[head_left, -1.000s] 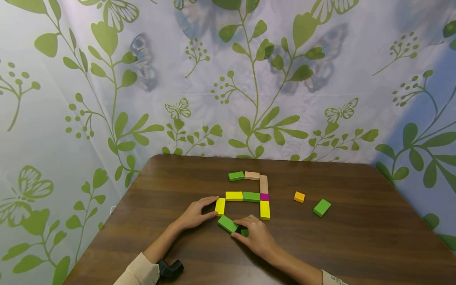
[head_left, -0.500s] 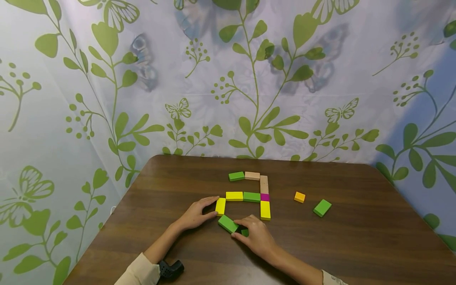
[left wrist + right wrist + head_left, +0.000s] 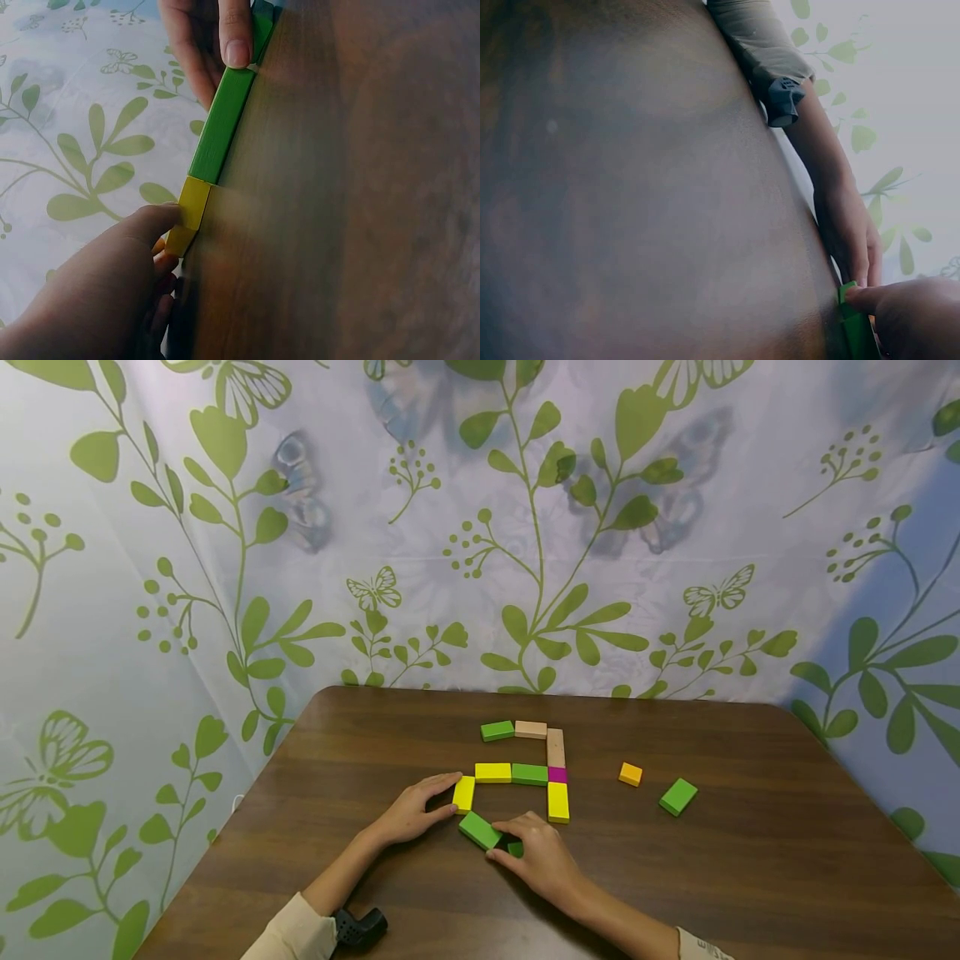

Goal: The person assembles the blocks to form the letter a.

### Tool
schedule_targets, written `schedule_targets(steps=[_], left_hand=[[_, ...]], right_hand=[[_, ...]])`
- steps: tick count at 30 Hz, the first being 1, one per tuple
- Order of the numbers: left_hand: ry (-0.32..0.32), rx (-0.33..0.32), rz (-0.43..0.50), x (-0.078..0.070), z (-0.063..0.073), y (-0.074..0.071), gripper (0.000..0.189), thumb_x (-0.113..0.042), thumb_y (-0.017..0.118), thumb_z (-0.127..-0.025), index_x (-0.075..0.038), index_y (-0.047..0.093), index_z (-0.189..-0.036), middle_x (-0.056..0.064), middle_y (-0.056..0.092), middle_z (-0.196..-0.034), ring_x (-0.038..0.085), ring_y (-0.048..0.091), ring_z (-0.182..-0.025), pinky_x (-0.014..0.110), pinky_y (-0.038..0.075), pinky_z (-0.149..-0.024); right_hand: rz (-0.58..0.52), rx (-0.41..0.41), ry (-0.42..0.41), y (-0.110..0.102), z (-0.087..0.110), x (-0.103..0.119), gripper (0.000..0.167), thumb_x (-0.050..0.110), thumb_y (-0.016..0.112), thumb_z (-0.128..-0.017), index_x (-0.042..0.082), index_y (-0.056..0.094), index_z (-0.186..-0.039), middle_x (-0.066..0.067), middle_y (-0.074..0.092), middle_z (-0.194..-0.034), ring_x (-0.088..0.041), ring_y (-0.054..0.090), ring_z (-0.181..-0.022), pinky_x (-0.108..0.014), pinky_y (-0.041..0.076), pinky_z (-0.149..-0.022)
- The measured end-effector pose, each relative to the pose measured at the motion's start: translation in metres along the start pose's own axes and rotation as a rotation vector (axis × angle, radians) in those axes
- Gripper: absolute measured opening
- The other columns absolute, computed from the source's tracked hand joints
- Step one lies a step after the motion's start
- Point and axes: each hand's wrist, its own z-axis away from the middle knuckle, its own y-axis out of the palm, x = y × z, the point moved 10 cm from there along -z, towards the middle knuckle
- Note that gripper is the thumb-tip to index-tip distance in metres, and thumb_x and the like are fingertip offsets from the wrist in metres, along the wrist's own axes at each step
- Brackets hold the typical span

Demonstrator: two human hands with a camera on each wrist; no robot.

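In the head view my left hand (image 3: pixel 411 810) pinches a yellow block (image 3: pixel 464 795) by its ends, thumb at the near end and fingers at the far one. A green block (image 3: pixel 480 831) lies aslant just in front of it, touching it in the left wrist view. My right hand (image 3: pixel 542 857) grips the right end of this green block between thumb and fingers. Partly hidden beneath that hand is a second green block (image 3: pixel 515 850). Behind, a yellow block (image 3: pixel 492 773) and a green block (image 3: pixel 529 774) lie end to end, reaching a magenta block (image 3: pixel 557 774).
A yellow block (image 3: pixel 558 802) lies in front of the magenta one, a wooden block (image 3: pixel 555 748) behind it. Farther back are another wooden block (image 3: pixel 531 729) and a green block (image 3: pixel 497 731). An orange block (image 3: pixel 630 774) and a green block (image 3: pixel 678 797) lie apart at right.
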Motion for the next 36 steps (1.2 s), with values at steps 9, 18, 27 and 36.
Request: schedule_targets(steps=[9,18,27,36], left_hand=[[0.009,-0.01,-0.019,0.0,-0.001,0.0,0.056,-0.035,0.053,-0.094,-0.008,0.04,-0.14,0.007,0.042,-0.14,0.024,0.037,-0.129,0.048,0.032,-0.101],[0.008,-0.005,-0.02,-0.001,-0.001,0.0,0.055,-0.033,0.055,-0.093,-0.009,0.04,-0.14,0.006,0.042,-0.141,0.024,0.036,-0.129,0.047,0.031,-0.102],[0.013,-0.017,-0.019,0.002,-0.001,0.0,0.055,-0.034,0.054,-0.094,-0.007,0.041,-0.14,0.006,0.043,-0.139,0.025,0.038,-0.128,0.048,0.033,-0.1],[0.011,-0.017,0.002,0.001,0.0,-0.002,0.055,-0.035,0.054,-0.093,-0.008,0.041,-0.14,0.006,0.043,-0.14,0.024,0.038,-0.128,0.047,0.033,-0.101]], right_hand=[[0.008,-0.019,-0.014,-0.001,0.0,-0.001,0.038,0.037,0.075,-0.076,0.011,0.071,-0.104,0.006,0.067,-0.093,-0.007,0.054,-0.085,-0.026,0.05,-0.071],[0.01,-0.02,-0.017,0.0,0.0,-0.001,0.039,0.037,0.075,-0.075,0.011,0.071,-0.104,0.006,0.067,-0.094,-0.007,0.054,-0.085,-0.026,0.05,-0.071],[-0.052,-0.015,-0.053,-0.008,0.01,-0.005,0.049,0.044,0.074,-0.075,0.012,0.068,-0.112,0.006,0.066,-0.104,-0.009,0.057,-0.093,-0.034,0.049,-0.081],[-0.036,0.047,-0.068,-0.019,0.027,-0.018,0.052,0.047,0.072,-0.075,0.018,0.065,-0.118,0.01,0.06,-0.111,-0.01,0.053,-0.101,-0.038,0.048,-0.082]])
